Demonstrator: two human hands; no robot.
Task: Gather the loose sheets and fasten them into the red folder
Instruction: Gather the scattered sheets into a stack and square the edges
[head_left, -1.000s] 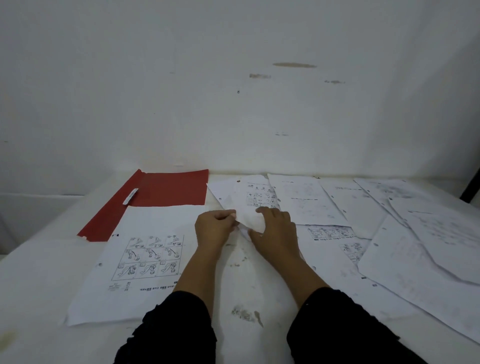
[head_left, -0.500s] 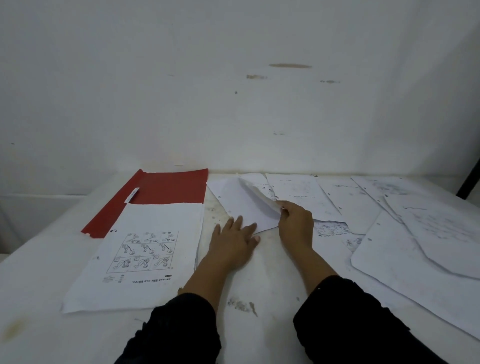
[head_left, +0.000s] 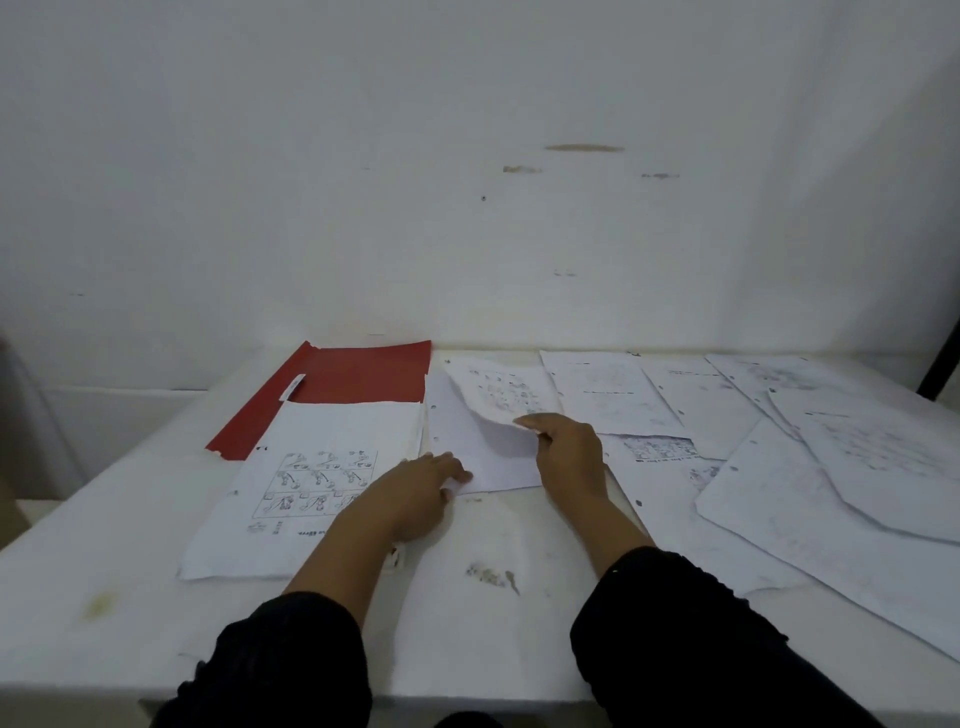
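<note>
Two black sleeves (head_left: 291, 660) down at the near edge of a white table (head_left: 78, 545), with a small dark smudge (head_left: 491, 577) between the arms. Left hand (head_left: 415, 493) lying flat, fingers straight, tips on the near left corner of a blank sheet (head_left: 478, 452). Right hand (head_left: 566, 452) pinching the curled-up edge of that same sheet – thumb and fingers closed on the paper. Left of it, a page with drawings in boxes (head_left: 311, 483), lying over the near half of the red folder (head_left: 353, 374) – open and flat by the wall, a white strip (head_left: 292, 388) on it. More loose sheets (head_left: 805, 467) spread out to the right, overlapping. Behind, a white wall (head_left: 467, 182) with a few brown marks.
</note>
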